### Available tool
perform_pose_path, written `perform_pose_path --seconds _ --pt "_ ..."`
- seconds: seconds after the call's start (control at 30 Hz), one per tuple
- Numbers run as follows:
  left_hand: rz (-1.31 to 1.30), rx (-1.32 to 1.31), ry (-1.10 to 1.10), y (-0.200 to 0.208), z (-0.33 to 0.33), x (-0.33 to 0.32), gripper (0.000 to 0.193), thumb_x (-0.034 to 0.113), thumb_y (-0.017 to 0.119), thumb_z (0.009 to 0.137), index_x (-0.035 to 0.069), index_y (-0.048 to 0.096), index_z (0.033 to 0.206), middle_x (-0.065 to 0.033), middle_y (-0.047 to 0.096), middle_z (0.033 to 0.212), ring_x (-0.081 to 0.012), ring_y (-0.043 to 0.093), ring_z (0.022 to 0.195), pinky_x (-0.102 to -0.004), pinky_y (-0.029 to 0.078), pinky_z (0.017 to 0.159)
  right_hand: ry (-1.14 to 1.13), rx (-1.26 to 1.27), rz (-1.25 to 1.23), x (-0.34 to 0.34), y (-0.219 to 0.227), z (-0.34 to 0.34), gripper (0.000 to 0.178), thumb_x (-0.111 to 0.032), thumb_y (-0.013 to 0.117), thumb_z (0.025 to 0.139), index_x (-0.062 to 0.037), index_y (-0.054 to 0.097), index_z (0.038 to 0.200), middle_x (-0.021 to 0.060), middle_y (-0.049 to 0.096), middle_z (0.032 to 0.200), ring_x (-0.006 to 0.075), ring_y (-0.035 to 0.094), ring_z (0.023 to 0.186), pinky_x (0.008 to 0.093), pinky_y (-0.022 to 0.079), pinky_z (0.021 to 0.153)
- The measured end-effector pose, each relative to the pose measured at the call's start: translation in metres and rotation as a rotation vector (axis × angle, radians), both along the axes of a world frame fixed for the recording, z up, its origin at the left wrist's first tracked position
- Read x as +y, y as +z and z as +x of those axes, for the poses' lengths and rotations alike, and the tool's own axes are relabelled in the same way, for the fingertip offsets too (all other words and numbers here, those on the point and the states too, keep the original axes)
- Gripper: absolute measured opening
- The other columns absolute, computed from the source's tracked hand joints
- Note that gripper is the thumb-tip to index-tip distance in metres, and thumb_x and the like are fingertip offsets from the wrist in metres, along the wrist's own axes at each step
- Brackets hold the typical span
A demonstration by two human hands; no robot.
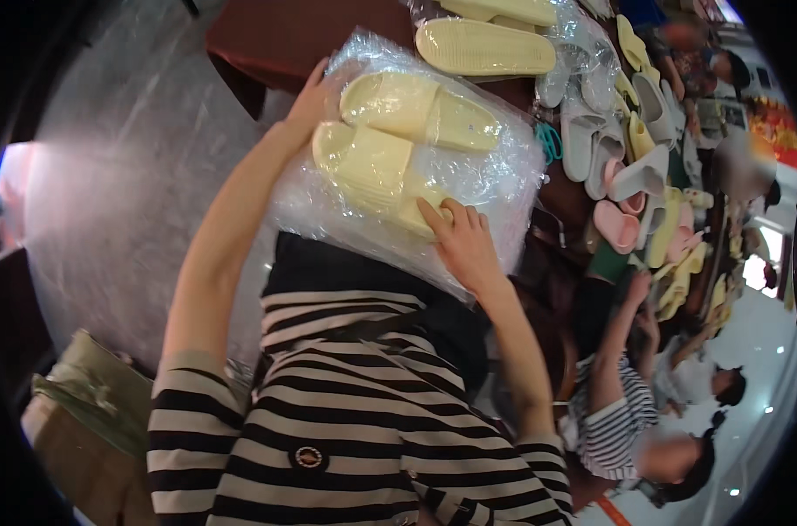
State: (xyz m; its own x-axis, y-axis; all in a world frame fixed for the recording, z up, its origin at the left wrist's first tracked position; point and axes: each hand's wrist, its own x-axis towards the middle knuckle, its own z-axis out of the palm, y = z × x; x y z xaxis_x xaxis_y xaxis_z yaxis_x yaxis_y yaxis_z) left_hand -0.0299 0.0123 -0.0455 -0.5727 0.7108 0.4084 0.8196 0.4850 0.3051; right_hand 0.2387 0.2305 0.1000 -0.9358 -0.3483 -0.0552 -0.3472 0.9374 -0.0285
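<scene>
Two pale yellow slippers [368, 164] lie side by side in front of me on a stack of clear plastic bags [495, 188]. Shiny film shows around their ends; whether both are fully inside a bag I cannot tell. My left hand [312, 107] is against the left edge of the bags, beside the slippers' left ends. One of its fingers stretches along the edge, and the others are hidden. My right hand [466, 235] has its fingers bent and closed on the right end of the nearer slipper.
Beyond the bags, a bagged yellow slipper [486, 48] lies on a dark red tablecloth [249, 39]. Teal scissors [549, 142] sit right of the stack. Grey slippers [582, 131] and pink slippers [616, 226] crowd the table's right. A co-worker in stripes [613, 416] is at my right.
</scene>
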Motion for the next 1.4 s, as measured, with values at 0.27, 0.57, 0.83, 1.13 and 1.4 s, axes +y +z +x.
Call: perform_pose_path --seconds 0.27,0.57,0.83,1.13,1.4 --pt "-0.415 0.135 0.090 0.030 0.007 0.008 0.057 0.038 0.049 0.093 0.018 0.046 0.146 -0.0024 0.041 0.153 -0.0175 0.024 0.148 -0.0491 0.007 0.123 -0.438 -0.022 -0.600 0.053 0.001 0.027 0.031 -0.010 0.068 0.086 -0.0050 0.065 0.117 0.0144 0.061 0.115 0.0303 0.062 0.095 0.0355 0.052 0.081" --pt "-0.695 0.453 0.187 0.088 -0.022 0.016 0.059 0.032 0.052 0.087 0.012 0.046 0.143 -0.0086 0.039 0.153 -0.0220 0.025 0.147 -0.0475 0.011 0.123 -0.933 0.175 -0.817 0.100 -0.051 0.008 0.066 -0.015 0.073 0.086 -0.0009 0.042 0.142 0.0162 0.050 0.130 0.0228 0.055 0.106 0.0320 0.051 0.085" --pt "0.047 -0.454 0.079 0.092 0.004 0.011 0.042 0.023 0.048 0.098 0.001 0.054 0.133 -0.0192 0.051 0.140 -0.0336 0.045 0.134 -0.0444 0.033 0.112 -0.694 0.394 -0.600 0.109 -0.046 0.011 0.021 -0.016 0.064 0.092 -0.0024 0.066 0.109 0.0113 0.061 0.116 0.0229 0.057 0.106 0.0316 0.050 0.082" --pt "-0.144 -0.446 0.075 0.036 0.040 0.013 0.063 0.035 0.042 0.102 0.009 0.021 0.156 -0.0129 0.017 0.163 -0.0311 0.012 0.151 -0.0505 0.012 0.120 -0.897 -0.503 -1.911 0.135 -0.033 -0.026 0.035 -0.003 0.055 0.094 0.0008 0.052 0.129 0.0147 0.065 0.113 0.0204 0.068 0.092 0.0324 0.057 0.083" --pt "-0.140 -0.474 0.052 0.032 0.040 0.008 0.069 0.033 0.046 0.100 0.005 0.018 0.156 -0.0148 0.017 0.162 -0.0345 0.013 0.150 -0.0508 0.011 0.120 -0.902 -0.145 -1.453 0.124 -0.093 -0.084 0.059 -0.024 0.074 0.088 0.0017 0.047 0.134 0.0125 0.063 0.106 0.0175 0.066 0.086 0.0308 0.055 0.070"
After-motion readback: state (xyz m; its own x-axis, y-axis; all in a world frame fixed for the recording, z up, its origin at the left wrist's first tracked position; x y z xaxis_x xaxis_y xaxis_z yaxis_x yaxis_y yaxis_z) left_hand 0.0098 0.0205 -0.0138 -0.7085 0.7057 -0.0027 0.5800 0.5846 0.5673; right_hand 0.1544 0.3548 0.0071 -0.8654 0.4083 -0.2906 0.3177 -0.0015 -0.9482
